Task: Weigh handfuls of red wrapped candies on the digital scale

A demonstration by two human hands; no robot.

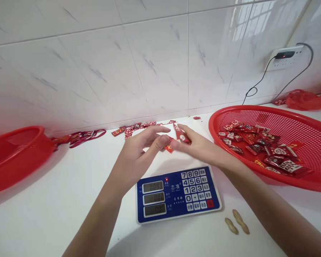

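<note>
Both hands meet above the rear part of a blue and white digital scale (178,194). My right hand (194,142) grips a small red snack packet (181,135), which stands up between its fingers and thumb. My left hand (140,148) is curled, its forefinger raised apart from its thumb. At the left thumb tip, close to the right thumb, is another red packet (169,148); the left hand appears to pinch it, its lower fingers hidden. The scale's pan lies under the hands, partly covered. On the right, a red perforated basket (317,142) contains many red packets (256,139).
Another red basket (18,157) stands at the left. Loose red packets and ribbon (87,136) lie along the tiled wall (155,67). Two peanuts (237,221) lie at the scale's right front. A wall socket (283,59) with cables and a red plastic bag (307,100) are at the back right.
</note>
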